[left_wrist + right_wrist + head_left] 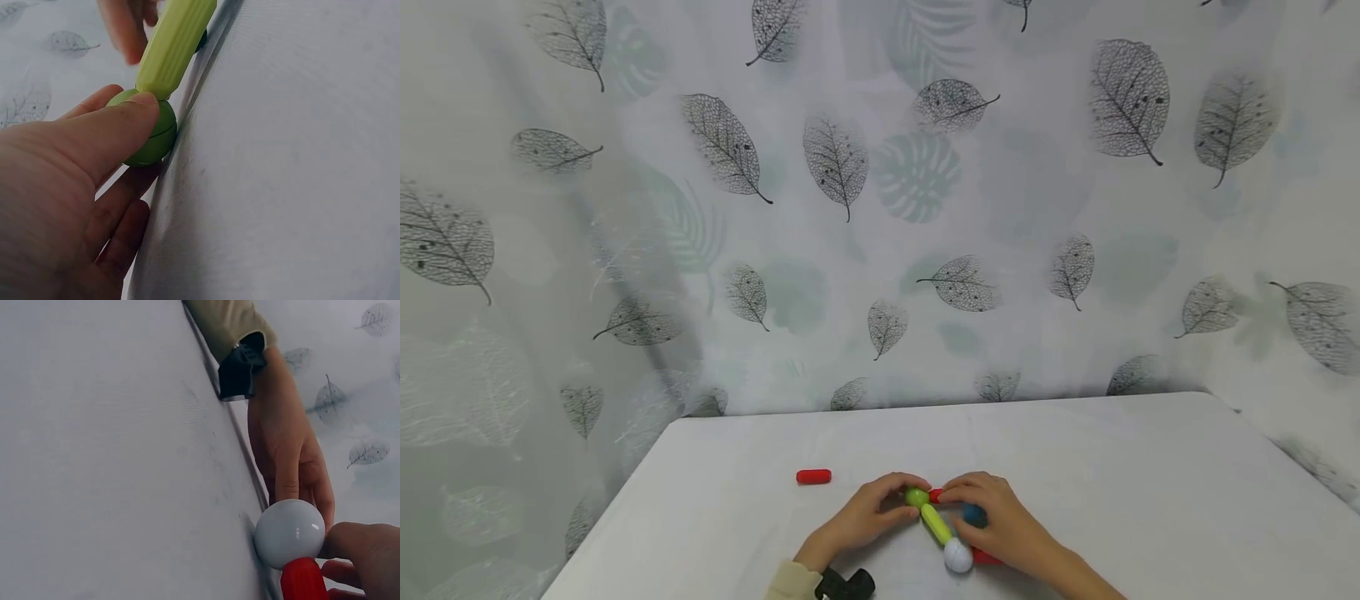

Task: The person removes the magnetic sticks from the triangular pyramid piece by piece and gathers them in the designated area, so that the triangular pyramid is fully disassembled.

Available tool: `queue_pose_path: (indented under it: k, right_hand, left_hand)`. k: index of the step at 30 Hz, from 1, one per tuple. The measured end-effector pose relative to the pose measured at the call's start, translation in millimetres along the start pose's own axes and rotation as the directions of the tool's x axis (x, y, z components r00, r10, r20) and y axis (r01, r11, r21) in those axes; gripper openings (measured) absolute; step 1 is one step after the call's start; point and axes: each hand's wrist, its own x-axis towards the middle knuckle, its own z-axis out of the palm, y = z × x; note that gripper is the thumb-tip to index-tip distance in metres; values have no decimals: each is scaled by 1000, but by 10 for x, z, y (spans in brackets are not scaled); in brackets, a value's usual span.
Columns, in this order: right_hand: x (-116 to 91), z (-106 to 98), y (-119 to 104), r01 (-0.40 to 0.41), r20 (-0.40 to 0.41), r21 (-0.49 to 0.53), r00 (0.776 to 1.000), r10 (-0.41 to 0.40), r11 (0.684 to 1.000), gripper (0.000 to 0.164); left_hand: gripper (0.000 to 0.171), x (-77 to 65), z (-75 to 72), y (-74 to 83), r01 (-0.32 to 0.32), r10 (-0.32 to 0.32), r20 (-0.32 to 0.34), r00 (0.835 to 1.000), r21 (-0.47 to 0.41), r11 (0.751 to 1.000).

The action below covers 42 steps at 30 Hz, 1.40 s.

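My left hand (868, 512) pinches a green ball (917, 497) between thumb and fingers; the left wrist view shows the thumb pressed where the ball (153, 140) meets a yellow-green toy rod (176, 50). That rod (936, 525) runs to a white ball (957, 556) nearer me. From the white ball (289, 534) a red rod (303, 581) leads under my right hand (1003, 521). The right fingertips are on another red rod (936, 496) beside the green ball. A blue ball (975, 516) shows between right thumb and fingers, partly hidden.
A loose red rod (814, 477) lies on the white table (730, 500), left of and beyond my hands. A leaf-patterned curtain (880, 250) hangs behind the table's far edge. A black strap (844, 585) is around the left wrist.
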Motion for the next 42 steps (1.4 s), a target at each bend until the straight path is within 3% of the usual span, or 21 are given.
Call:
queue_pose_path:
  k: [3, 6, 11, 17, 22, 30, 42]
  right_hand:
    - [79, 41, 17, -41, 37, -29, 998, 42, 999, 26]
    - [143, 92, 53, -75, 59, 9, 995, 75, 997, 23]
    - [205, 185, 76, -100, 3, 41, 995, 100, 994, 16]
    - [239, 270, 43, -168, -67, -58, 984, 164, 984, 16]
    - [249, 337, 3, -197, -75, -163, 980, 187, 967, 15]
    - [232, 328, -13, -200, -51, -215, 980, 193, 956, 18]
    - [238, 354, -4, -193, -47, -256, 981, 188, 947, 16]
  left_hand:
    - [35, 5, -3, 11, 13, -13, -1, 1000, 7, 1000]
    - [35, 5, -1, 27, 42, -42, -2, 999, 7, 999]
    - [33, -5, 16, 54, 84, -84, -11, 996, 10, 996]
    - [33, -14, 28, 68, 114, -112, -36, 993, 39, 993]
    - [33, -27, 23, 76, 130, -126, -71, 989, 57, 990]
    - [33, -16, 38, 67, 84, -80, -92, 993, 44, 996]
    - [34, -12, 59, 38, 66, -58, -142, 988, 53, 996]
